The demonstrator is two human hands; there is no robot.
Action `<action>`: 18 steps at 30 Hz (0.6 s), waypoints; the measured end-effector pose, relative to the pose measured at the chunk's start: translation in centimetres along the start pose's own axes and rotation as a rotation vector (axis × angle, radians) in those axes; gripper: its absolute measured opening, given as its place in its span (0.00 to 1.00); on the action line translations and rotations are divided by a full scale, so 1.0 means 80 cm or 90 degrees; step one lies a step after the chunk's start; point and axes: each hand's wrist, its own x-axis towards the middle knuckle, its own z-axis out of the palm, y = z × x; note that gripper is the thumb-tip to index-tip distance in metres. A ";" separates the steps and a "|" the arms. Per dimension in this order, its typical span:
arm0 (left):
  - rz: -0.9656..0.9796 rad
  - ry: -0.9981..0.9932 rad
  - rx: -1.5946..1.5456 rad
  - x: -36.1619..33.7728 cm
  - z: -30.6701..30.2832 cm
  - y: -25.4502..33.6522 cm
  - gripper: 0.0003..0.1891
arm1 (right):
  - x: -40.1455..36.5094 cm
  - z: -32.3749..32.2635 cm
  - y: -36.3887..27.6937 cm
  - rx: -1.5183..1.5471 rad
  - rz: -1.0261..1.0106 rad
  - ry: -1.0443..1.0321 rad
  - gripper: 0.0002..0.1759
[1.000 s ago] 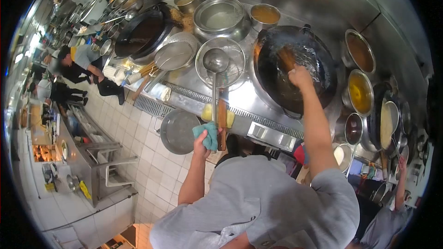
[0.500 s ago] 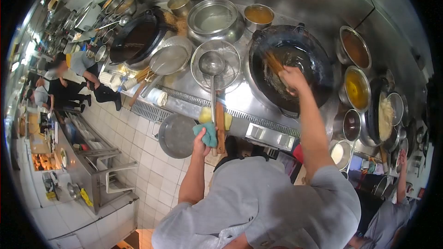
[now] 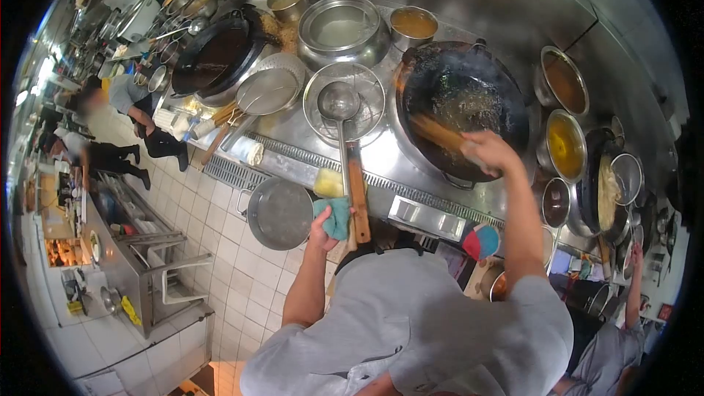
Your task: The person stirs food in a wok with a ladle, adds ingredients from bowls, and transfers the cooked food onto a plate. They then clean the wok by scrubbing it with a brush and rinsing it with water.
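Note:
My right hand (image 3: 490,152) is closed round a bamboo wok brush (image 3: 434,133), its bristles over the near left side of a black wok (image 3: 506,103). Bubbling, shiny liquid and a little steam show in the wok. Low at the counter's front edge, my left hand (image 3: 319,237) grips a folded green cloth (image 3: 334,218). The cloth overlaps the lower handle of a metal ladle (image 3: 338,100). That ladle's bowl rests in a round wire strainer (image 3: 372,88), whose wooden handle (image 3: 358,209) sticks out over the edge beside the cloth.
A large steel pot (image 3: 312,51) and a bowl of amber liquid (image 3: 415,23) stand behind. Bowls of sauce and yellow oil (image 3: 567,148) line the right. A grey pan (image 3: 279,213) sits low at left. One co-worker (image 3: 612,352) is at right; others (image 3: 136,103) stand far left.
My right hand and the brush have moved toward me and slightly right, to the wok's near side. Bubbles and steam now show in the wok. The left hand has barely shifted.

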 end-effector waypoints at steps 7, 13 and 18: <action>-0.009 0.015 -0.011 0.012 -0.009 -0.029 0.30 | 0.085 0.067 0.018 0.259 0.033 0.167 0.38; -0.012 0.052 -0.020 0.010 -0.055 -0.030 0.30 | -0.037 0.012 0.149 -0.315 -0.080 0.147 0.38; 0.046 0.081 -0.060 -0.008 -0.031 -0.012 0.24 | 0.044 -0.050 0.109 -0.407 0.127 0.209 0.21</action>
